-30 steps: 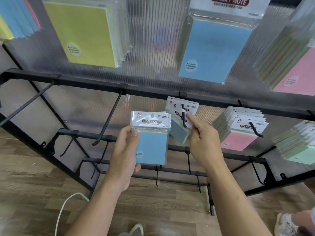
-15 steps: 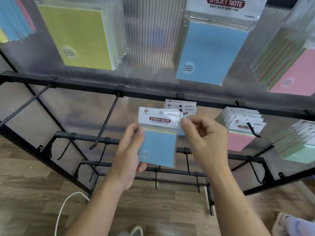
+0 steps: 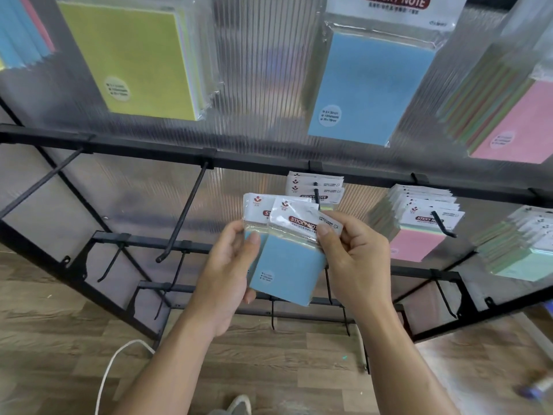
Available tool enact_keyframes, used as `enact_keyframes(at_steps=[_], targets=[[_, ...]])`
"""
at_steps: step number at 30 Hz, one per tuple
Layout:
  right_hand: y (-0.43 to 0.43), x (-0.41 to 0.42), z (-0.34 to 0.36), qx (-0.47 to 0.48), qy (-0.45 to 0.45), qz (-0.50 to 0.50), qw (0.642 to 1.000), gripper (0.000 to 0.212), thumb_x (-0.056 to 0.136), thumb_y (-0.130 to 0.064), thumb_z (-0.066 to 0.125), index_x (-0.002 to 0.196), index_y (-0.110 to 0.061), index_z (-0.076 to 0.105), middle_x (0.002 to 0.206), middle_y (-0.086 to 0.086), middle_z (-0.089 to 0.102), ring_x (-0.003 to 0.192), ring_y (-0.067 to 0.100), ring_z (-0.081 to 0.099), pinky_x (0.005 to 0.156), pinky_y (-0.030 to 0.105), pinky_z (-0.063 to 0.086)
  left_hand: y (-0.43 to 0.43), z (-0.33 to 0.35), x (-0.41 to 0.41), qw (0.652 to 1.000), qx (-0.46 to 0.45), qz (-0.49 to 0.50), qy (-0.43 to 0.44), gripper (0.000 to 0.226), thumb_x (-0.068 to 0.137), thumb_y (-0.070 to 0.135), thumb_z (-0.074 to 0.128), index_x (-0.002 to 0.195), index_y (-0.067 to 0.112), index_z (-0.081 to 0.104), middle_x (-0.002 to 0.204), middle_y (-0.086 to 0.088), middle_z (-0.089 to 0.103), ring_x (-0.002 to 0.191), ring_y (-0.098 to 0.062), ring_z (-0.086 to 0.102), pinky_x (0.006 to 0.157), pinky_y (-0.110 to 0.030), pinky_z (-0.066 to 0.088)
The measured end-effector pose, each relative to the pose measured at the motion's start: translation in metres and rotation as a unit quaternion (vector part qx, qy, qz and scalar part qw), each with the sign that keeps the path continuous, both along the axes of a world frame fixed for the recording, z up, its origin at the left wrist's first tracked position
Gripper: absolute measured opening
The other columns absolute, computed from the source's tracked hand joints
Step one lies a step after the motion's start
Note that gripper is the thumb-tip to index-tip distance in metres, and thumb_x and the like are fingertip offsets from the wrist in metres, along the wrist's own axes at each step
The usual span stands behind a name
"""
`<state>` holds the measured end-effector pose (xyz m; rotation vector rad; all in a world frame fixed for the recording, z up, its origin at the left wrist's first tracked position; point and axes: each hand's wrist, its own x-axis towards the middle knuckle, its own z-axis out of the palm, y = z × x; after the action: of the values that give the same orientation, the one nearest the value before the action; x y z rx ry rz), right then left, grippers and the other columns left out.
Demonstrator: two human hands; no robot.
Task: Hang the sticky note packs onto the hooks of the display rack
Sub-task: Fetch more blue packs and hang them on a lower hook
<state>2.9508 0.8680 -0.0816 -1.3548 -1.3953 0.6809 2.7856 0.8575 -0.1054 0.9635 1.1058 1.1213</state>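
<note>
My right hand (image 3: 351, 259) pinches the white header of a blue sticky note pack (image 3: 287, 265), tilted and drawn slightly off the stack. My left hand (image 3: 227, 277) grips the remaining blue packs (image 3: 253, 217) behind it from the left side. Just above, several blue packs (image 3: 314, 188) hang on a black hook (image 3: 316, 196) of the display rack (image 3: 149, 149). The hands sit a little below and in front of that hook.
An empty long hook (image 3: 182, 217) juts out left of my hands. Pink packs (image 3: 419, 226) and green packs (image 3: 517, 250) hang to the right. Large yellow (image 3: 131, 61), blue (image 3: 365, 85) and pink (image 3: 514, 127) packs hang above. A white cable (image 3: 110, 372) lies on the wooden floor.
My right hand left the hung packs, came to the stack in my left hand, and pulled the front blue pack askew. The stack rose slightly toward the hook.
</note>
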Motion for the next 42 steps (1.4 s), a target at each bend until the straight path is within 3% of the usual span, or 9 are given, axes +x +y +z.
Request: enact_keyframes(at_steps=[5, 9, 14, 19, 21, 31, 36, 39, 42], targets=[[0.001, 0.001, -0.002, -0.007, 0.032, -0.004, 0.999, 0.022, 0.092, -0.010, 0.061, 0.096, -0.032, 0.059, 0.060, -0.024, 0.065, 0.057, -0.006, 0.059, 0.049, 0.008, 0.040, 0.002, 0.000, 0.001, 1.000, -0.008, 0.017, 0.008, 0.028, 0.090, 0.043, 0.049, 0.115, 0.032, 0.054, 0.098, 0.003, 0.074, 0.076, -0.013, 0.068, 0.038, -0.018, 0.031], [0.001, 0.007, -0.005, -0.035, 0.076, -0.027, 0.996, 0.022, 0.093, -0.010, 0.060, 0.107, -0.026, 0.053, 0.068, -0.007, 0.073, 0.060, 0.008, 0.067, 0.050, 0.027, 0.050, 0.009, -0.003, -0.003, 0.996, -0.012, 0.083, 0.001, 0.013, 0.102, 0.028, 0.045, 0.109, 0.032, 0.055, 0.096, 0.009, 0.073, 0.074, -0.008, 0.064, 0.038, -0.018, 0.027], [0.001, 0.012, -0.010, -0.032, 0.078, -0.036, 0.996, 0.026, 0.094, -0.010, 0.058, 0.098, -0.035, 0.051, 0.069, 0.006, 0.072, 0.062, 0.026, 0.068, 0.051, 0.039, 0.050, 0.015, -0.004, -0.008, 0.992, -0.009, 0.125, -0.003, 0.013, 0.103, 0.028, 0.044, 0.105, 0.033, 0.056, 0.092, 0.013, 0.071, 0.074, -0.007, 0.062, 0.038, -0.018, 0.027], [0.005, 0.016, -0.016, 0.001, 0.007, -0.043, 0.999, 0.024, 0.090, -0.002, 0.058, 0.079, -0.024, 0.059, 0.043, -0.011, 0.043, 0.040, 0.005, 0.033, 0.041, 0.017, 0.026, 0.018, -0.003, -0.008, 0.992, -0.003, 0.126, 0.000, 0.012, 0.102, 0.027, 0.045, 0.104, 0.032, 0.056, 0.091, 0.015, 0.071, 0.071, -0.005, 0.061, 0.037, -0.018, 0.027], [0.005, 0.016, -0.017, 0.000, -0.002, -0.037, 0.999, 0.027, 0.087, 0.005, 0.056, 0.075, -0.018, 0.062, 0.041, -0.017, 0.043, 0.038, 0.004, 0.033, 0.041, 0.012, 0.023, 0.018, -0.004, -0.007, 0.992, -0.004, 0.122, 0.000, 0.012, 0.102, 0.028, 0.045, 0.104, 0.032, 0.056, 0.095, 0.012, 0.071, 0.073, -0.007, 0.061, 0.037, -0.018, 0.027], [0.007, 0.014, -0.021, -0.009, 0.014, -0.052, 0.999, 0.020, 0.092, -0.002, 0.057, 0.092, -0.016, 0.072, 0.059, -0.019, 0.059, 0.050, -0.005, 0.052, 0.044, 0.005, 0.032, 0.018, -0.004, -0.008, 0.990, -0.005, 0.140, 0.003, 0.013, 0.103, 0.027, 0.044, 0.106, 0.032, 0.056, 0.095, 0.012, 0.071, 0.075, -0.006, 0.064, 0.038, -0.018, 0.025], [0.020, 0.015, -0.025, -0.016, -0.060, -0.067, 0.996, 0.025, 0.093, -0.006, 0.056, 0.093, -0.026, 0.071, 0.083, -0.022, 0.066, 0.075, -0.008, 0.060, 0.064, 0.005, 0.041, 0.020, -0.003, -0.009, 0.989, -0.008, 0.147, 0.002, 0.014, 0.103, 0.025, 0.043, 0.104, 0.032, 0.055, 0.087, 0.018, 0.071, 0.066, 0.001, 0.064, 0.037, -0.018, 0.022], [0.029, 0.016, -0.023, -0.038, -0.100, -0.060, 0.992, 0.029, 0.094, -0.004, 0.050, 0.105, -0.019, 0.072, 0.095, -0.014, 0.068, 0.091, 0.000, 0.061, 0.072, 0.002, 0.041, 0.019, -0.004, -0.008, 0.991, -0.010, 0.130, 0.001, 0.012, 0.103, 0.027, 0.044, 0.106, 0.031, 0.055, 0.086, 0.017, 0.071, 0.064, 0.002, 0.062, 0.037, -0.018, 0.022], [0.038, 0.019, -0.024, -0.070, -0.107, -0.039, 0.991, 0.033, 0.097, -0.007, 0.046, 0.118, -0.022, 0.066, 0.111, -0.004, 0.067, 0.097, 0.014, 0.061, 0.072, 0.015, 0.046, 0.018, -0.004, -0.004, 0.993, -0.014, 0.115, 0.003, 0.012, 0.102, 0.027, 0.044, 0.107, 0.031, 0.055, 0.088, 0.016, 0.071, 0.064, 0.002, 0.060, 0.038, -0.020, 0.021]])
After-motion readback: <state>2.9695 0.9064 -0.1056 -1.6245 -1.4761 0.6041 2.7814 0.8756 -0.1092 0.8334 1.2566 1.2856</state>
